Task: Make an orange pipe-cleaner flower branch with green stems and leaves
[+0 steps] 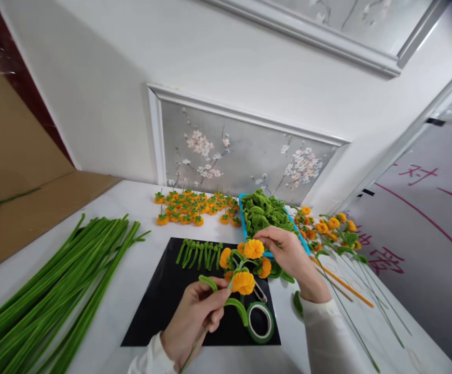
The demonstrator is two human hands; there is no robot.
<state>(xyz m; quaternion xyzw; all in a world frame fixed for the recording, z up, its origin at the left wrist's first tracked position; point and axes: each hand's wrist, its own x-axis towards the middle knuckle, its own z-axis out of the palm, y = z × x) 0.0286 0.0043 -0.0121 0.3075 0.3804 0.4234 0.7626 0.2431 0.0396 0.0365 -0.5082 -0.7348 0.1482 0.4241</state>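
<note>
My left hand is closed around the thin green stem of a chenille spray. The spray bears several orange, ribbed, pumpkin-like heads and curved green leaves. At its top, the thumb and fingers of my right hand pinch at an orange head; the exact contact is partly hidden. Below the spray, a roll of green tape lies on the black mat. Scissors show in part beside the tape. Short green chenille pieces lie in a row along the mat's back edge.
Long green chenille stems are heaped on the left. Loose orange heads cover the back of the white table. A blue tray holds green leaves. Finished-looking sprays and an orange stick lie right.
</note>
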